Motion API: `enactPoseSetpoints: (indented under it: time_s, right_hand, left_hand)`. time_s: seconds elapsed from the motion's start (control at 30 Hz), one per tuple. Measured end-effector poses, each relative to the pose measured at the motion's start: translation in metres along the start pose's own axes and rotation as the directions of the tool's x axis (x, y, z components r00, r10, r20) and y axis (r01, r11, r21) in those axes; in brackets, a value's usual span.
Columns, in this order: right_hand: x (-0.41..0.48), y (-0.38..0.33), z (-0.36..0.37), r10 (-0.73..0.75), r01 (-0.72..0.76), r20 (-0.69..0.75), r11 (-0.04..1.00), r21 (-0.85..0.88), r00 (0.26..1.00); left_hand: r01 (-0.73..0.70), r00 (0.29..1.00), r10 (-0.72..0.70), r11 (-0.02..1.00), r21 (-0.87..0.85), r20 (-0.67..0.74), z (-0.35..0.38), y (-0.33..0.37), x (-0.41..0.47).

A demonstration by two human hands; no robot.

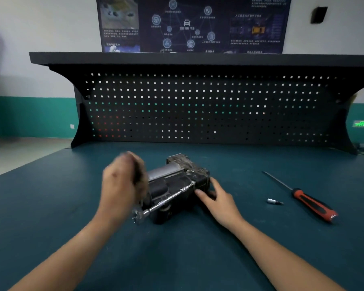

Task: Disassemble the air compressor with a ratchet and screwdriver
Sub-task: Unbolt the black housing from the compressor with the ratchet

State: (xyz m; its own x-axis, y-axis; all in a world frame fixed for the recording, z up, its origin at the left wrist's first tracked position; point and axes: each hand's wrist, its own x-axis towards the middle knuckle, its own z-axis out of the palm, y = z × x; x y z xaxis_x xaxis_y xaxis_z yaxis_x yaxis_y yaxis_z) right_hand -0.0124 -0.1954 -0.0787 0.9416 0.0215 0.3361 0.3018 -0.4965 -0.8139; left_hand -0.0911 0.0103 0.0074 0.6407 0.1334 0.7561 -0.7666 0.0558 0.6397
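Note:
The dirty black air compressor (177, 181) lies on the blue-green bench mat (177, 248), in the middle. A chrome ratchet (139, 215) with a long extension bar (170, 198) runs along the compressor's near side toward its right end. My left hand (122, 185), blurred by motion, grips the ratchet's dark handle above the ratchet head. At the compressor's right end my right hand (219, 200) rests with fingers fairly straight, thumb against the near side. To the right lies a red and black screwdriver (311, 203).
A small chrome socket bit (272, 201) lies loose between the compressor and the screwdriver. A black pegboard back panel (198, 106) with a shelf on top closes off the far side of the bench. The bench's left edge drops to the floor (8, 156).

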Motion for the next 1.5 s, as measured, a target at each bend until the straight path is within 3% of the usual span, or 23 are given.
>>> enactPoseSetpoints:
  time_s: [0.03,0.1,0.17,0.2,0.27,0.33,0.43,0.53,0.6,0.67,0.77,0.83,0.87,0.9,0.97,1.03,1.1,1.17,1.23,1.27,1.37,1.43,1.5]
  right_hand:
    - [0.000,0.000,0.000,0.001,-0.001,-0.001,1.000,0.003,1.000]
    - [0.000,0.001,0.000,-0.004,0.004,-0.008,1.000,-0.010,1.000]
    - [0.000,0.003,0.001,-0.015,0.015,-0.010,0.999,-0.034,1.000]
    - [0.000,0.003,0.001,-0.020,0.020,-0.008,0.999,-0.042,1.000]
    - [0.001,0.003,0.002,-0.022,0.022,0.001,0.999,-0.043,1.000]
    - [0.001,0.004,0.003,-0.020,0.020,0.009,0.999,-0.037,1.000]
    - [0.001,0.004,0.002,-0.021,0.021,0.010,0.999,-0.046,1.000]
    - [0.002,0.003,0.003,-0.019,0.019,0.001,0.999,-0.041,1.000]
    - [0.002,0.003,0.002,-0.019,0.019,-0.002,0.999,-0.044,1.000]
    - [0.003,0.003,0.002,-0.022,0.022,0.002,0.999,-0.048,1.000]
    - [0.002,0.004,0.002,-0.016,0.017,0.003,0.998,-0.054,1.000]
    - [0.002,0.003,0.002,-0.017,0.017,-0.007,0.998,-0.059,1.000]
    - [0.002,0.003,0.002,-0.018,0.017,-0.013,0.998,-0.059,1.000]
    - [0.002,0.003,0.002,-0.017,0.016,-0.018,0.998,-0.058,1.000]
    - [0.002,0.004,0.002,-0.012,0.011,-0.023,0.999,-0.053,1.000]
    - [0.003,0.004,0.002,-0.008,0.007,-0.023,0.999,-0.048,1.000]
    - [0.003,0.003,0.003,-0.005,0.004,-0.019,0.999,-0.052,1.000]
    - [0.003,0.003,0.003,-0.002,0.000,-0.021,0.999,-0.050,1.000]
    - [0.001,0.004,0.002,0.004,-0.005,-0.018,0.999,-0.049,1.000]
    - [0.001,0.004,0.002,0.004,-0.005,-0.017,0.999,-0.054,1.000]
    - [0.001,0.003,0.002,0.005,-0.006,-0.019,0.997,-0.083,1.000]
    - [0.002,0.002,0.003,0.004,-0.006,-0.022,0.996,-0.088,1.000]
    - [0.002,0.002,0.003,0.006,-0.008,-0.020,0.996,-0.085,1.000]
  left_hand:
    - [-0.275,0.938,0.226,0.946,0.169,0.263,0.005,0.008,-0.009]
    - [-0.683,0.560,0.378,0.714,0.153,0.737,0.008,0.008,-0.023]
    - [-0.751,0.364,0.322,0.656,0.072,0.874,0.004,0.004,-0.024]
    - [-0.747,0.402,0.344,0.659,0.086,0.849,0.000,0.002,-0.022]
    - [-0.601,0.694,0.353,0.765,0.234,0.628,-0.005,0.001,-0.015]
    - [-0.101,0.988,0.085,0.986,0.131,0.126,-0.008,0.000,0.004]
    - [0.399,0.853,-0.492,0.830,-0.391,-0.175,-0.021,-0.018,0.039]
    - [0.517,0.591,-0.781,0.558,-0.649,-0.201,-0.039,-0.043,0.042]
    - [0.497,0.522,-0.835,0.466,-0.732,-0.176,-0.042,-0.052,0.037]
    - [0.467,0.572,-0.795,0.517,-0.718,-0.201,-0.037,-0.044,0.035]
    - [0.368,0.830,-0.514,0.797,-0.479,-0.217,-0.017,-0.024,0.026]
    - [0.120,0.992,-0.123,0.985,-0.123,-0.020,-0.006,-0.003,0.006]
    - [-0.149,0.965,0.130,0.986,0.069,0.227,-0.002,0.004,-0.006]
    - [-0.434,0.791,0.293,0.888,0.154,0.537,0.000,0.007,-0.017]
    - [-0.788,0.322,0.299,0.610,0.080,0.898,0.001,0.000,-0.032]
    - [-0.877,0.157,0.188,0.479,0.049,0.970,0.002,-0.005,-0.037]
    - [-0.826,0.270,0.275,0.559,0.075,0.923,-0.001,-0.007,-0.036]
    - [-0.619,0.626,0.343,0.765,0.179,0.700,-0.004,-0.004,-0.029]
    - [-0.107,0.985,0.093,0.990,0.094,0.148,-0.006,-0.002,-0.014]
    - [0.145,0.986,-0.155,0.978,-0.152,-0.055,-0.008,-0.005,-0.005]
    - [0.430,0.717,-0.648,0.701,-0.570,-0.257,-0.029,-0.029,0.015]
    - [0.497,0.549,-0.809,0.520,-0.695,-0.212,-0.040,-0.045,0.018]
    - [0.493,0.503,-0.843,0.461,-0.738,-0.191,-0.043,-0.055,0.017]
